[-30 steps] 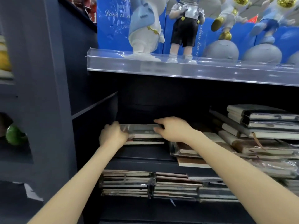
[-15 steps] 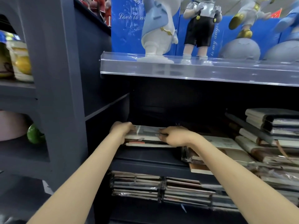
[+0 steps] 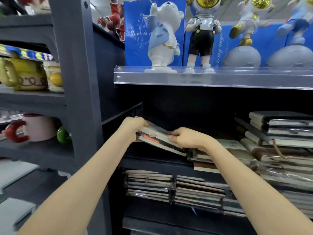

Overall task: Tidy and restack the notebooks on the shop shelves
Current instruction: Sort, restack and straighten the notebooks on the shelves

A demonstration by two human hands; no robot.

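The left hand and right hand are holding, each grip curled round one end, the tilted notebooks over the middle shelf, probably stiff, light and film-slippery.

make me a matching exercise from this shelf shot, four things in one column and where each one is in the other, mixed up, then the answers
Things
1. small stack of plastic-wrapped notebooks
2. white bear figurine in a pale blue coat
3. yellow ceramic mug with a gold handle
4. flat rows of dark-edged notebooks

Places
A. lying flat on the shelf below the hands
B. tilted, gripped between the left hand and right hand
C. in the shelving unit to the left
D. standing on the clear-fronted shelf

Pairs: 1-B, 2-D, 3-C, 4-A
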